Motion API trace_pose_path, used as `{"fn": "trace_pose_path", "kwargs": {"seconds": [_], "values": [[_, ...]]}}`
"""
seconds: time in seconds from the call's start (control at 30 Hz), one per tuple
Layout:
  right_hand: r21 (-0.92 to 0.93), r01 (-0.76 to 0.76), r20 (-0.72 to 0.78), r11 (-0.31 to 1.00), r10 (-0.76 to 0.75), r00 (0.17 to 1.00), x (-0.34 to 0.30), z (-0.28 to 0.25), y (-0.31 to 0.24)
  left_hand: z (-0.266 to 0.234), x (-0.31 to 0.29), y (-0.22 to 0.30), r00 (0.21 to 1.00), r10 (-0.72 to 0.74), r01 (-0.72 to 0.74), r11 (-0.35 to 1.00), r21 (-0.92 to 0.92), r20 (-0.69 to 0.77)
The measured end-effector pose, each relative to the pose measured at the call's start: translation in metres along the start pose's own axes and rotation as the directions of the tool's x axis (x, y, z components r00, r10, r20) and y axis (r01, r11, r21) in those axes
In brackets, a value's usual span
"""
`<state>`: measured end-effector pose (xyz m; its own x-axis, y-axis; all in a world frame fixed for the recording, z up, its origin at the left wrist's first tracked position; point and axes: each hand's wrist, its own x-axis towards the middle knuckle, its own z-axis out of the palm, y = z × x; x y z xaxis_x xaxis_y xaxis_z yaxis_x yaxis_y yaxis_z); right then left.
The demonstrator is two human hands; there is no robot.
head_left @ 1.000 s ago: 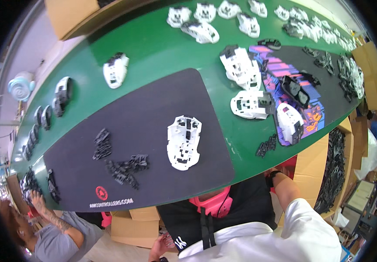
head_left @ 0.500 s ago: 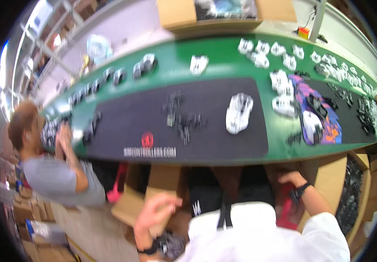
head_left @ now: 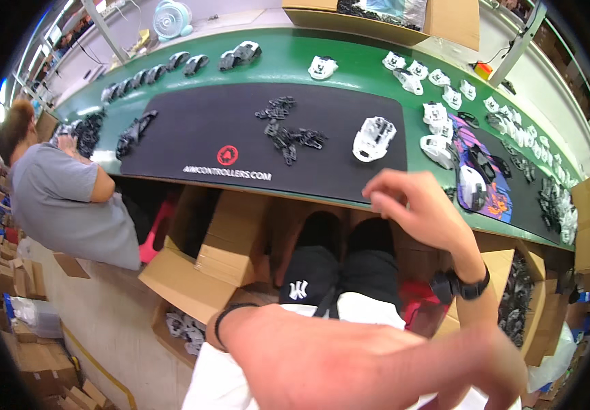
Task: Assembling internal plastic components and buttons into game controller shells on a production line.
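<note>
Reaching carelessly, the half-spread right hand (head_left: 423,205) could knock the white shell (head_left: 375,140) at eleven o'clock; left hand (head_left: 356,362) grip unclear.

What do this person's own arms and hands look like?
Both hands wear no gloves. The right hand has a black wristwatch at its wrist, and the visible right forearm is uncovered. The left hand, with blurred fingers, has a thin black wristband. White cloth shows beside it; whether that is a sleeve is unclear.
</note>
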<state>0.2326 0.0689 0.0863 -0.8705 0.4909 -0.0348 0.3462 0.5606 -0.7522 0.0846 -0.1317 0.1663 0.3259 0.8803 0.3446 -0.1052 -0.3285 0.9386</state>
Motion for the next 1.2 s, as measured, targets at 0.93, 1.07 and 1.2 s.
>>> {"fn": "trace_pose_path", "kwargs": {"seconds": [0.93, 1.07, 1.2], "values": [[0.888, 0.248, -0.364, 0.388, 0.262, 0.894, 0.104, -0.057, 0.119, -0.354, 0.299, -0.279, 0.577, -0.189, 0.796, 0.348, 0.495, -0.795], [0.879, 0.339, -0.425, 0.336, 0.224, 0.877, 0.071, -0.073, 0.111, -0.263, 0.254, -0.201, 0.704, -0.064, 0.429, 0.832, 0.352, -0.708], [0.849, 0.292, -0.424, 0.441, 0.237, 0.874, 0.041, -0.072, 0.089, -0.18, 0.18, -0.174, 0.753, -0.322, 0.28, 0.946, -0.164, -0.574]]}}
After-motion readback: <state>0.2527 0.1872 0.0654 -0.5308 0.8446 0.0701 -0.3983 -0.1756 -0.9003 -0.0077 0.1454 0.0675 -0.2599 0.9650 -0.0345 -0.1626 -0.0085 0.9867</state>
